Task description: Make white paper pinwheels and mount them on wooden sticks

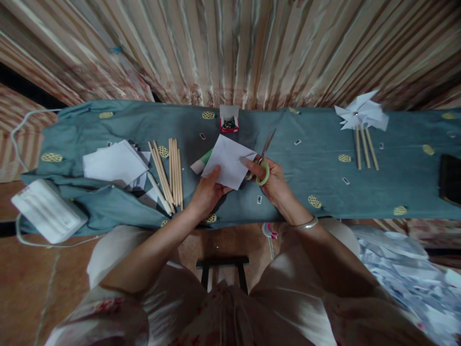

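Note:
A square sheet of white paper is held between both hands above the table. My left hand grips its lower left edge, thumb on top. My right hand pinches the right corner and also holds scissors with pale green handles, their blades pointing up and away. Behind the paper's left side lies a green and white piece, mostly hidden. Just beyond the paper stands an opened small red box with dark little items inside.
Left on the teal cloth lie stacked white paper, several wooden sticks, a white pen-like stick and a white power strip-like box with a cable. Paper pinwheels lie right; paper scraps fill a bag below.

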`<state>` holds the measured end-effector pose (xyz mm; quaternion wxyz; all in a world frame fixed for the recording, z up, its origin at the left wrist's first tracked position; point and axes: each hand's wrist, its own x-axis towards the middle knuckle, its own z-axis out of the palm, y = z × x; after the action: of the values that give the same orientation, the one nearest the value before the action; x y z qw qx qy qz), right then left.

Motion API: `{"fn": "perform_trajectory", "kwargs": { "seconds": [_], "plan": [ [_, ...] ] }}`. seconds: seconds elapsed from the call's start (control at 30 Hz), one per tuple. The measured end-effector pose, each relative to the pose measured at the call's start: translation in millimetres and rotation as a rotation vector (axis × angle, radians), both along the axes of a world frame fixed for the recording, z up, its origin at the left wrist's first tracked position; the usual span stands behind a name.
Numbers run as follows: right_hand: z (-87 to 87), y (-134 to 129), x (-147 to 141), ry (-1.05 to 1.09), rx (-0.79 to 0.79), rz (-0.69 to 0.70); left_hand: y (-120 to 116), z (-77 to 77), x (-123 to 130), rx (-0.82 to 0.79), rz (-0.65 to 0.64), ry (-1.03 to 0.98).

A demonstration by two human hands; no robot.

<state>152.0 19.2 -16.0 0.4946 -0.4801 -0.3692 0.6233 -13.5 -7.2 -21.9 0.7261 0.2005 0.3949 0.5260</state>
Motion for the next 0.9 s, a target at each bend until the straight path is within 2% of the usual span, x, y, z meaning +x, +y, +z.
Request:
{"fn": "perform_trajectory", "kwargs": {
  "seconds": [0.2, 0.33, 0.47, 0.6, 0.9],
  "plan": [
    [9.2, -12, -1, -0.168, 0.007, 0.277, 13, 4.4, -17, -0.027, 0.040, -0.034],
    [7.5, -26, -4, -0.175, -0.006, 0.480, 19, 13.5, -23, -0.061, 0.070, -0.044],
    [4.9, -33, -4, -0.222, -0.004, 0.607, 20, 24.2, -25, -0.084, 0.080, -0.078],
    [6.8, -33, -4, -0.238, -0.014, 0.661, 19, 27.9, -25, -0.122, 0.066, -0.126],
    [5.9, -29, -6, -0.286, -0.037, 0.661, 18, 21.3, -19, -0.143, 0.083, -0.202]
  ]
}}
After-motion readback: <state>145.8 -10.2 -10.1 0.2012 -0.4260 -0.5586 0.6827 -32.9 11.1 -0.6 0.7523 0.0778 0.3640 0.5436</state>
